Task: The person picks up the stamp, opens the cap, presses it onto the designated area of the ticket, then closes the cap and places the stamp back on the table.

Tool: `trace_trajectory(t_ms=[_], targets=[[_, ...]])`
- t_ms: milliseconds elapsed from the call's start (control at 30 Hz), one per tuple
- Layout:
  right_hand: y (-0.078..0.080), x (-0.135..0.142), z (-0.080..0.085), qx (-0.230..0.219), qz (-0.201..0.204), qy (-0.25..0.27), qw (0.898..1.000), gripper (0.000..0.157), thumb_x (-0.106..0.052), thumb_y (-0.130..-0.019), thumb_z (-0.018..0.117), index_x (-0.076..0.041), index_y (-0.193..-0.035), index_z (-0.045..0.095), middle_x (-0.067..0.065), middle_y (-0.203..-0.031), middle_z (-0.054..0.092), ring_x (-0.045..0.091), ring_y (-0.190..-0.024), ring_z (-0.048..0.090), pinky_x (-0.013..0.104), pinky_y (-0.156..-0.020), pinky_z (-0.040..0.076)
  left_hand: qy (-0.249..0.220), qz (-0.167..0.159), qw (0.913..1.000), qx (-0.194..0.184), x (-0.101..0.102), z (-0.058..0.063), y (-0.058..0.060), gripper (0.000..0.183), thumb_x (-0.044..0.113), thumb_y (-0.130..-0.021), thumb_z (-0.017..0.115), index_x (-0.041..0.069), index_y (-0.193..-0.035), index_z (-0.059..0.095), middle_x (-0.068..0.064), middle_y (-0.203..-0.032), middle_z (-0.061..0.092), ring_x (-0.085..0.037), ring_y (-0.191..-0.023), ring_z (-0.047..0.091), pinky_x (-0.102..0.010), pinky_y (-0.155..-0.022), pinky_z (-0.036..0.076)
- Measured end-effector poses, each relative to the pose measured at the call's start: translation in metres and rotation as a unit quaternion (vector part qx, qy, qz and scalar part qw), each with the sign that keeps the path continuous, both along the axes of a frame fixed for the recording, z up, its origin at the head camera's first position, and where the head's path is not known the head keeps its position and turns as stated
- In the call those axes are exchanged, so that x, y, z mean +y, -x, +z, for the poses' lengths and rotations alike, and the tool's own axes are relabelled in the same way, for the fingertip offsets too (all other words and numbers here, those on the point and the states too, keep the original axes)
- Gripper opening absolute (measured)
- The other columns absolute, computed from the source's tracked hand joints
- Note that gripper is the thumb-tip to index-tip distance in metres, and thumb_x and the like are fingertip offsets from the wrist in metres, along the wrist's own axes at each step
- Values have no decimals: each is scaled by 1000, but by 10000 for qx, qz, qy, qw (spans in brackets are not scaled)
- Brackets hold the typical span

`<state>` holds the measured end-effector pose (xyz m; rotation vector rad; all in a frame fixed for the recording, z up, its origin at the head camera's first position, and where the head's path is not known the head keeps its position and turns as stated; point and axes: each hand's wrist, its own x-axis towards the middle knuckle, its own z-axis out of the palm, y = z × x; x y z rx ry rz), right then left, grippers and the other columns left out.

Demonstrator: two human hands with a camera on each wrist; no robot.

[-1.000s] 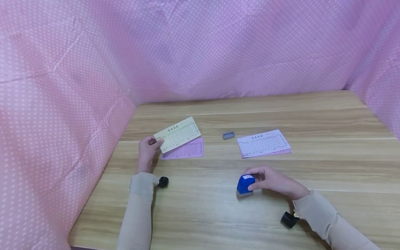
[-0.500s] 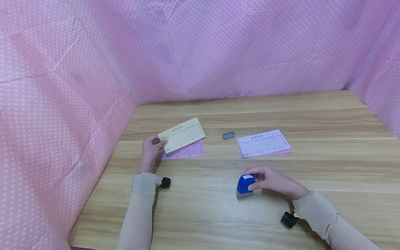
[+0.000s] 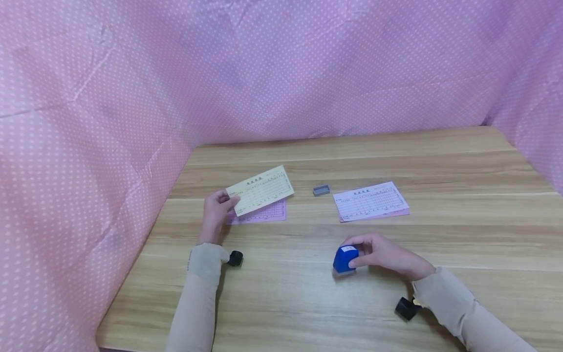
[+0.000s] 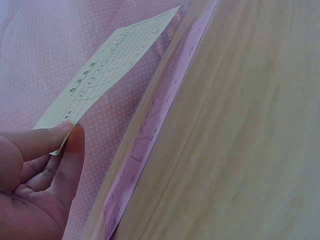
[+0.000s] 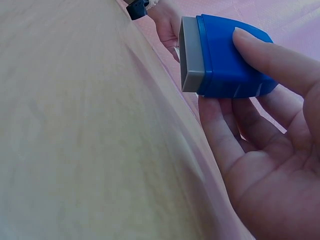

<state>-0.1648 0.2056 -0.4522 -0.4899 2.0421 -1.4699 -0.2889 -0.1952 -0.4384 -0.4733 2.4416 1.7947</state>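
My left hand (image 3: 216,212) pinches a pale yellow printed form slip (image 3: 260,190) by its lower left corner. In the left wrist view the yellow slip (image 4: 107,70) is raised off the table, bending slightly, thumb on top and fingers beneath. Below it a pink form slip (image 3: 264,213) lies on the table, partly hidden. My right hand (image 3: 387,254) holds a blue stamp (image 3: 345,259) between thumb and fingers, grey end down. The right wrist view shows the grey rim of the stamp (image 5: 235,57) held just off the tabletop.
A white form slip (image 3: 370,201) lies at the right over another pink slip (image 3: 398,213). Left of these sits a small grey stamp cap (image 3: 321,190). The wooden table (image 3: 281,303) is bordered behind and at the left by a pink dotted cloth (image 3: 281,68).
My left hand has shifted a little to the right with the yellow slip, covering more of the pink slip's upper right part. The right hand and the stamp have stayed in place.
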Motion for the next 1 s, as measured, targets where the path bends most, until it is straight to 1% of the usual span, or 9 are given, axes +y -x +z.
trace_trajectory(t_ms=[167,333,433,633,800,900,1000], targets=[[0,0,0,50,27,10,10000,41,-23,-88,71,-2,-123,62,16,-119,64,26,-108,57,19,-88,50,-40,-111,9999,58,4,2,-2,35,12,-91,67,3,-123,59,-13,-120,63,-7,-88,63,-18,-78,54],[1,0,-1,67,60,49,9999,40,-22,-88,71,-2,-122,62,17,-120,64,21,-107,58,20,-88,50,-63,-203,9998,43,8,3,-2,35,13,-91,67,3,-123,60,-13,-120,63,-10,-91,63,-19,-80,54],[1,0,-1,73,73,61,9999,40,-21,-89,71,-2,-122,62,17,-120,64,19,-107,59,20,-88,50,29,-293,9995,64,10,3,-2,34,14,-91,67,4,-123,60,-13,-121,63,-10,-92,63,-20,-81,54],[1,0,-2,88,90,59,9999,40,-21,-89,70,-2,-123,62,17,-120,64,19,-107,59,20,-89,49,299,-506,9981,190,14,3,-4,34,14,-90,67,3,-122,60,-16,-121,64,-7,-86,63,-22,-83,54],[1,0,-2,126,112,44,9998,40,-22,-89,70,-3,-123,62,17,-120,64,19,-107,58,19,-88,49,308,-513,9981,169,18,3,-4,27,14,-90,68,3,-114,63,-13,-115,66,-7,-85,62,-21,-79,53],[2,0,-2,162,139,59,9998,39,-21,-89,70,-3,-122,62,17,-120,64,17,-106,59,19,-89,49,271,-570,9978,211,20,3,-4,26,13,-90,68,3,-113,63,-13,-114,67,-8,-84,63,-20,-77,54],[2,0,-3,186,169,94,9996,38,-20,-90,69,-2,-122,62,18,-120,63,13,-105,59,18,-89,49,181,-663,9973,276,22,3,-5,29,11,-90,68,1,-116,62,-15,-115,66,-8,-83,64,-20,-76,55]])
